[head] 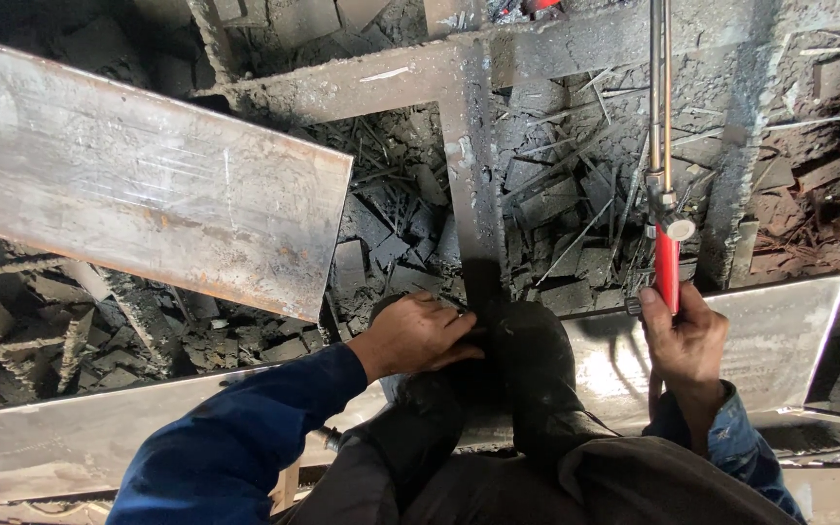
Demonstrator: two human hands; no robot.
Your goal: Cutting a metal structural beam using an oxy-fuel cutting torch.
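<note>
My right hand (pixel 684 335) grips the red handle of a cutting torch (pixel 666 255) whose long metal tubes run straight up to the top edge. My left hand (pixel 418 335) rests with fingers bent on the black boot (pixel 537 369) and the dark metal bar beside it. Both sleeves are blue. My dark trousers fill the bottom middle. The boot stands on a long steel plate (pixel 789 331) that runs across the lower part of the view.
A large rusty steel plate (pixel 138 180) lies tilted at the upper left. A grate of thick steel bars (pixel 469 165) crosses the middle. Under it lie several scrap offcuts and thin rods (pixel 556 209). More rusty scrap sits at the right (pixel 819 204).
</note>
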